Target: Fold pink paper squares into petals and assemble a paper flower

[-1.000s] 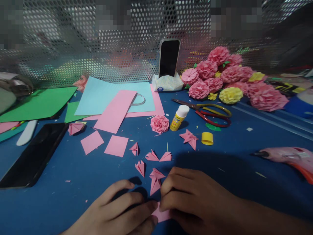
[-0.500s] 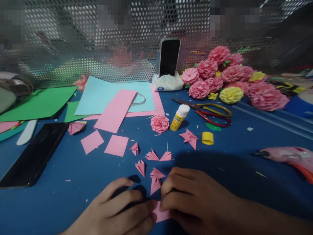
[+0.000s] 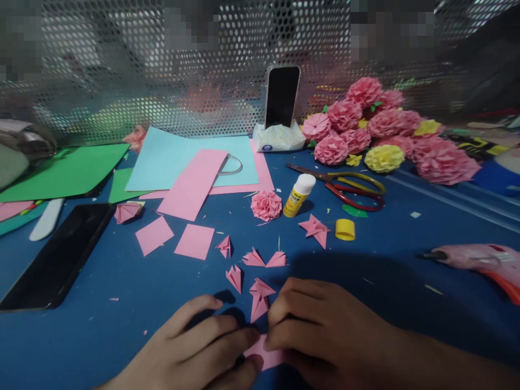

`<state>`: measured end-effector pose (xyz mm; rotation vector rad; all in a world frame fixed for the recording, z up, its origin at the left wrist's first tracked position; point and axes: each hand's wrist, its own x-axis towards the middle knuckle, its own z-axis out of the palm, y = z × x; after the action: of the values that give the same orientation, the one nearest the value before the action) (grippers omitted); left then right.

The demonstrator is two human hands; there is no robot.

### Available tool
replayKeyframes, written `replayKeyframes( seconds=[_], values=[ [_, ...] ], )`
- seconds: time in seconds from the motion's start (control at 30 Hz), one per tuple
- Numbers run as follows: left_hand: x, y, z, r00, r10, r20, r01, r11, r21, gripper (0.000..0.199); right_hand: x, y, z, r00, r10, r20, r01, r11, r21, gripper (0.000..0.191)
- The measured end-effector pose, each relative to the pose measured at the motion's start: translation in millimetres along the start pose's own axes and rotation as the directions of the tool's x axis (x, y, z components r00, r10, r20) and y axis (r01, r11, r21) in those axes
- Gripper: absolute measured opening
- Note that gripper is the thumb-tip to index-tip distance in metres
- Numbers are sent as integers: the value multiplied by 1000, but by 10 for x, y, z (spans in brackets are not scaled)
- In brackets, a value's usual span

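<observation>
A small piece of pink paper [image 3: 266, 352] lies on the blue table between my hands, partly covered by both. My left hand [image 3: 211, 344] rests at its left side, fingers curved and spread, thumb and a fingertip at the paper's edge. My right hand [image 3: 320, 325] has its fingers bent and pressed together on the paper's right part; its thumb side is hidden. Just beyond are several small folded pink pieces, one pair [image 3: 260, 299] close to my right fingertips and another piece [image 3: 234, 278] further left. Two flat pink squares [image 3: 194, 241] [image 3: 154, 235] lie to the left.
Beyond are a glue stick [image 3: 299, 196], its yellow cap [image 3: 345, 229], scissors [image 3: 353, 189], a pink star [image 3: 316, 230] and paper flowers [image 3: 377, 122]. A glue gun [image 3: 475, 257] lies right, a black phone [image 3: 57, 257] left. Another phone [image 3: 281, 96] stands against a perforated metal screen [image 3: 134, 65].
The fingers of my left hand have opened slightly at the paper's left edge, showing more of the pink paper. My right hand has hardly moved.
</observation>
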<state>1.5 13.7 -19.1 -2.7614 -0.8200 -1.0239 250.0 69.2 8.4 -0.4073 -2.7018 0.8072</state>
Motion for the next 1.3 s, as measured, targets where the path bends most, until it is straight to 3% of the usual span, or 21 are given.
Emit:
replayKeyframes(
  seconds=[0.17,0.33,0.57,0.93,1.07,1.3],
  values=[
    [49,-2,-71,986,-9,166,10,1000,-7,31,-21,-11,34,1000,11,-6,-11,1000,-23,14],
    [4,6,18,1000,10,-15,-10,1000,7,23,-27,3,52,1000,0,-8,0,999,-40,13],
    [61,22,-122,988,-4,155,3,1000,8,33,-22,-13,41,1000,-3,-23,2,999,-46,13],
    [85,11,-91,997,-3,83,3,1000,2,37,-34,5,51,1000,-15,-22,13,997,-80,10],
    [73,19,-97,988,-2,154,2,1000,2,34,-38,7,64,999,-13,-30,11,996,-90,10],
    [127,34,-126,988,-9,155,9,1000,0,37,-24,-18,51,999,-29,-37,24,990,-136,9]
  ],
)
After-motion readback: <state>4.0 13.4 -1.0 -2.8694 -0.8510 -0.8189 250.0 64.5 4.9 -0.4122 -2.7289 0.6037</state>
